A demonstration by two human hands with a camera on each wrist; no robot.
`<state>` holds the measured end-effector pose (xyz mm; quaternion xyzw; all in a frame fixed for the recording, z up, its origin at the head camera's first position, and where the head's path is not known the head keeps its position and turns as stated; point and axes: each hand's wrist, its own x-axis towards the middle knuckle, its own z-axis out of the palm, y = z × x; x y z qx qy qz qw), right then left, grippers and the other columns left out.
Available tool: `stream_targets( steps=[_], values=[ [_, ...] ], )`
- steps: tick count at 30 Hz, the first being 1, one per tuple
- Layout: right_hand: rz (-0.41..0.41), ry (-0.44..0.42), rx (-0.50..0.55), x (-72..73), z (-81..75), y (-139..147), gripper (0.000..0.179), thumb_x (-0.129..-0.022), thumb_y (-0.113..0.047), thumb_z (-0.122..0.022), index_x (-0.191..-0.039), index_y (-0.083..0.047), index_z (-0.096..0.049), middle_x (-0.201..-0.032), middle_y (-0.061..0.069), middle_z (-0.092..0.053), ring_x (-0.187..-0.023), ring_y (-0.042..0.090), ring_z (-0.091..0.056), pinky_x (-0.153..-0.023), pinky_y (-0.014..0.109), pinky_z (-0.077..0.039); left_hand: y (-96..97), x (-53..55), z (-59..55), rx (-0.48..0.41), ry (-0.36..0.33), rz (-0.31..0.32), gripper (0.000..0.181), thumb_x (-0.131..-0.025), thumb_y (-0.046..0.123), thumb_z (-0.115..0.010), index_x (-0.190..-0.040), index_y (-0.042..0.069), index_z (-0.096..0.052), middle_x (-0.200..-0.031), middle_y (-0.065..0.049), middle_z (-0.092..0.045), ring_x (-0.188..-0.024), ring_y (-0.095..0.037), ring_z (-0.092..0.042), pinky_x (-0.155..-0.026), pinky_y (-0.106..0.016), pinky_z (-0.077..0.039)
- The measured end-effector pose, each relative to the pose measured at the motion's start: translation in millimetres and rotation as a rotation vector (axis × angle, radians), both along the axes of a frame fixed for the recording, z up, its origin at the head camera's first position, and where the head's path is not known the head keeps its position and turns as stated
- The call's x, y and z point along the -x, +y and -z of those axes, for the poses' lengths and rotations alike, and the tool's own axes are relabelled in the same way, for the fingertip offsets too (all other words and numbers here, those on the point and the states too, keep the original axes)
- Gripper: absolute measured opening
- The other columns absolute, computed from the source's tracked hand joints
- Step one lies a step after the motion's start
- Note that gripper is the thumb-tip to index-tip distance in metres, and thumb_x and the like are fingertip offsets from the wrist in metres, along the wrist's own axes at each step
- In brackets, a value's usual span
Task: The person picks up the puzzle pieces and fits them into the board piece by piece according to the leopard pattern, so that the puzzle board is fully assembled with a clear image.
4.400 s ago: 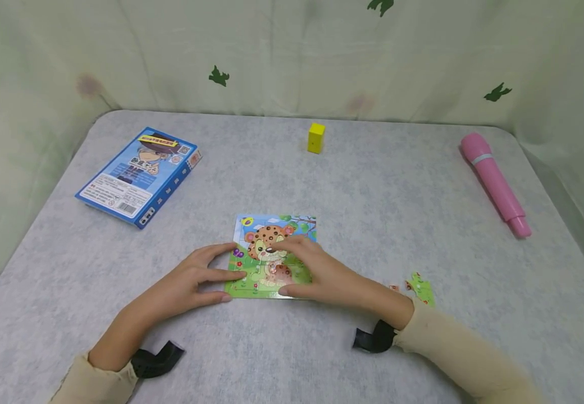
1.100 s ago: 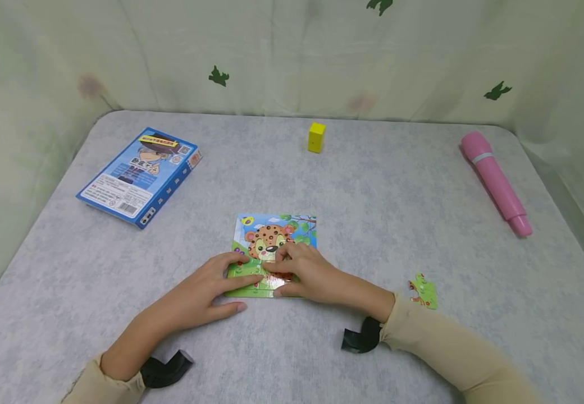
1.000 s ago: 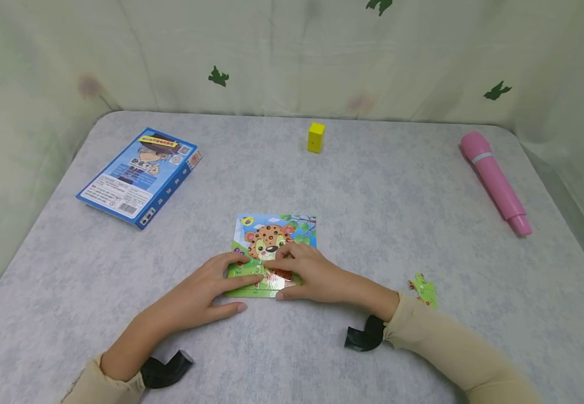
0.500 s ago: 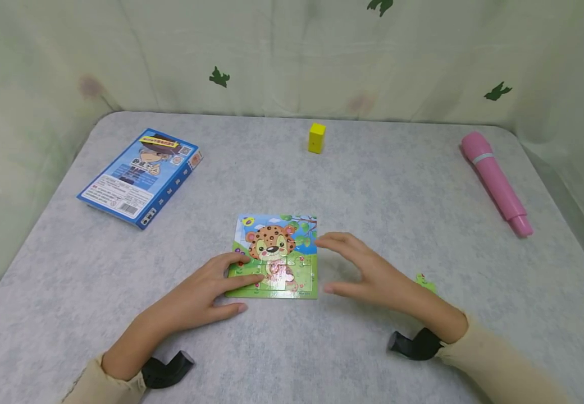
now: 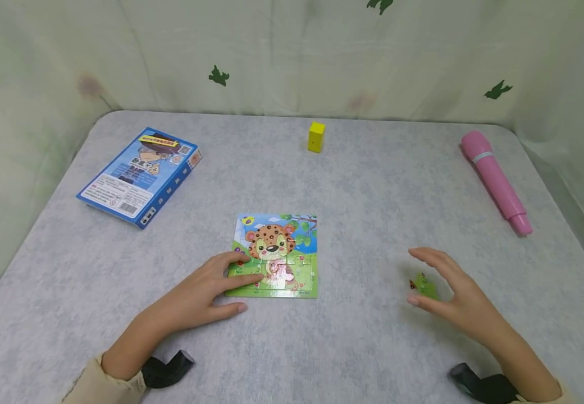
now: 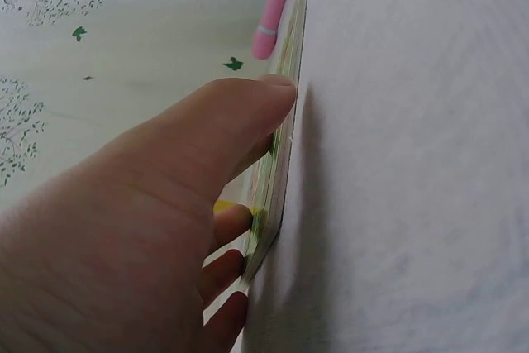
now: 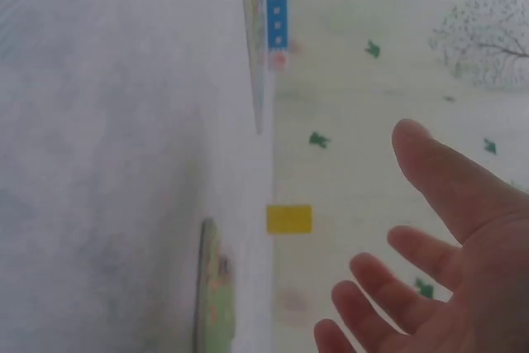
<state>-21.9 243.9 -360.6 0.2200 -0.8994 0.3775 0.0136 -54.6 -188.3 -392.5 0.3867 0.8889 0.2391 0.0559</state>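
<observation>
A square jigsaw puzzle (image 5: 299, 275) with a cartoon leopard lies flat on the table in the head view. My left hand (image 5: 206, 292) rests at its lower left, with spread fingers over its green part and the thumb by its front edge. The left wrist view shows that hand (image 6: 182, 146) along the side of the thin puzzle board (image 6: 283, 155). Off to the right, my right hand (image 5: 459, 297) holds nothing. Its thumb and fingers are spread around a loose green jigsaw piece (image 5: 426, 287), which also shows low in the right wrist view.
A blue box (image 5: 130, 177) lies at the back left. Near the back edge stands a yellow block (image 5: 316, 137), and a pink toy microphone (image 5: 496, 185) lies at the right. A pale curtain (image 5: 292, 56) hangs behind the table.
My right hand has let go over the puzzle and moved right to the loose green piece. A small bit seen beside that piece earlier is gone from there. My left hand stays put lately.
</observation>
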Motion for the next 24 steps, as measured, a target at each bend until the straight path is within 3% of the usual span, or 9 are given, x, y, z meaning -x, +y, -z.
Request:
stream_targets(
  steps=[5,10,13,17,20,24],
  values=[
    [0.032,-0.050,-0.021,-3.8,16.2,18,0.076,-0.067,-0.010,-0.078,-0.134,-0.009,-0.040,-0.126,0.005,-0.044,-0.113,0.003,-0.037,-0.089,0.007,-0.026,0.2,0.2,-0.3,0.004,-0.010,-0.008,0.047,-0.084,0.040,-0.061,-0.129,0.030,-0.050,-0.137,-0.006,-0.033,-0.125,-0.025,-0.028,-0.094,-0.049,-0.030],
    [0.030,-0.104,-0.088,-6.0,27.0,32,0.077,-0.070,-0.018,-0.077,-0.135,-0.008,-0.037,-0.127,0.008,-0.044,-0.117,-0.006,-0.029,-0.091,0.004,-0.018,-0.1,0.4,0.6,0.004,-0.005,-0.012,0.047,-0.084,0.039,-0.061,-0.129,0.031,-0.050,-0.136,-0.005,-0.033,-0.125,-0.025,-0.028,-0.094,-0.048,-0.031],
    [0.017,-0.083,-0.115,-7.4,29.3,38,0.078,-0.070,-0.015,-0.077,-0.136,-0.009,-0.037,-0.127,0.008,-0.045,-0.117,-0.006,-0.028,-0.091,0.004,-0.017,0.1,0.4,0.2,0.000,-0.009,-0.010,0.047,-0.084,0.039,-0.061,-0.129,0.031,-0.051,-0.136,-0.005,-0.033,-0.124,-0.025,-0.028,-0.094,-0.049,-0.031],
    [0.018,-0.038,-0.158,-9.0,29.6,39,0.074,-0.069,-0.011,-0.077,-0.134,-0.009,-0.043,-0.118,0.005,-0.049,-0.111,0.005,-0.036,-0.090,0.005,-0.019,0.4,0.2,-0.5,0.000,-0.020,-0.013,0.047,-0.084,0.039,-0.061,-0.129,0.031,-0.051,-0.136,-0.005,-0.033,-0.125,-0.025,-0.028,-0.094,-0.049,-0.030],
    [0.045,-0.048,-0.200,-10.9,28.4,36,0.068,-0.071,-0.014,-0.076,-0.132,-0.008,-0.046,-0.112,0.006,-0.051,-0.105,0.016,-0.041,-0.089,0.018,-0.031,0.4,0.0,-0.4,0.001,-0.029,-0.022,0.047,-0.084,0.039,-0.061,-0.129,0.032,-0.050,-0.137,-0.004,-0.033,-0.125,-0.023,-0.027,-0.095,-0.048,-0.030],
    [0.092,-0.069,-0.236,-11.7,27.1,30,0.063,-0.072,-0.019,-0.076,-0.127,-0.003,-0.050,-0.109,0.008,-0.053,-0.101,0.024,-0.044,-0.079,0.039,-0.038,0.6,0.1,0.0,0.003,-0.036,-0.027,0.047,-0.084,0.040,-0.061,-0.129,0.033,-0.050,-0.137,-0.003,-0.032,-0.126,-0.023,-0.026,-0.095,-0.047,-0.030]
  ],
)
